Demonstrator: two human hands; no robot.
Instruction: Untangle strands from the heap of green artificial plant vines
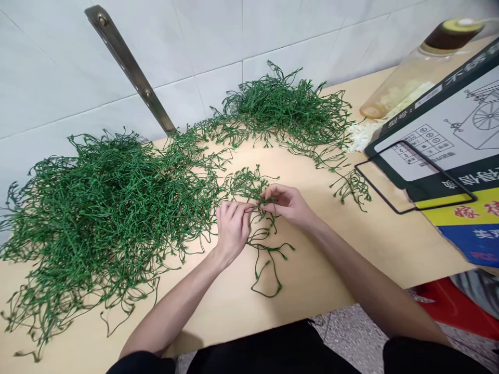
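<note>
Both hands meet over the middle of the table, fingers bent in pinches. My left hand [233, 228] grips the end of a thin green artificial stem at its fingertips. Just right of it, my right hand [290, 205] pinches a small bunch of green artificial stems [255, 184] with little bud-like tips. Several loose stems [267, 254] lie below the hands on the wood. A large tangled heap of green stems [105, 208] spreads to the left, close to my left hand. Exactly which strands sit between the fingers is partly hidden.
Another green heap [288, 106] lies at the back against the tiled wall [218, 41]. A small cluster [353, 188] sits at right, beside a black wire frame [415, 176]. Further right are a printed carton [448, 130], a capped clear bottle [405, 78] and small white pieces [364, 134]. A metal bracket [132, 67] leans leftward.
</note>
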